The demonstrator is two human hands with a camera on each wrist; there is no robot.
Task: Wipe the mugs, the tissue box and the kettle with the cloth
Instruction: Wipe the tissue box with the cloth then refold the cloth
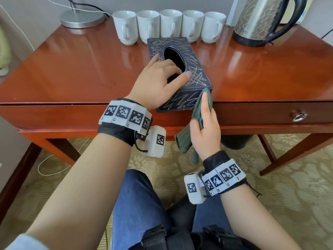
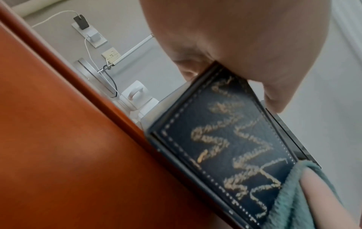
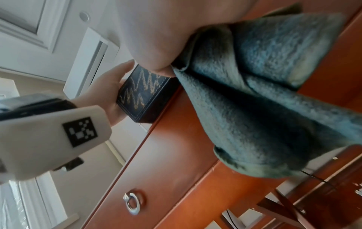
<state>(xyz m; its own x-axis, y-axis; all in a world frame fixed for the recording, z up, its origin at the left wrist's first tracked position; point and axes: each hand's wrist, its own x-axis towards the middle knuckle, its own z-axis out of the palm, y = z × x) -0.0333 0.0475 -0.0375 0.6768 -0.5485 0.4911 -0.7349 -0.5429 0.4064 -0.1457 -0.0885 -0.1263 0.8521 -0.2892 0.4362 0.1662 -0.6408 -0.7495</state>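
Tissue box (image 1: 182, 74): dark, with pale scribble marks; it stands at the near edge of the table (image 1: 72, 69), its near end just over the edge, the oval opening facing up.
Left hand (image 1: 158, 82): rests on top of the tissue box, thumb stretched across the near end of the lid, index finger laid along the left rim of the opening, the other fingers curled into the opening; it holds the box by the top.
Cloth (image 1: 191, 127): green and folded; its upper end touches the near right corner of the tissue box, and its lower end hangs below the table edge in front of the drawer.
Right hand (image 1: 205, 130): just beside the near end of the box, fingers long and nearly straight along the cloth, thumb closed on it from the left; it grips the cloth.
Mugs (image 1: 171, 26): five white ones in a row at the back of the table, behind the box, handles toward the viewer.
Kettle (image 1: 261, 20): steel with a black handle, at the back right, well apart from both hands.
Lamp base (image 1: 82, 18): round, metal, at the back left beside the mugs.
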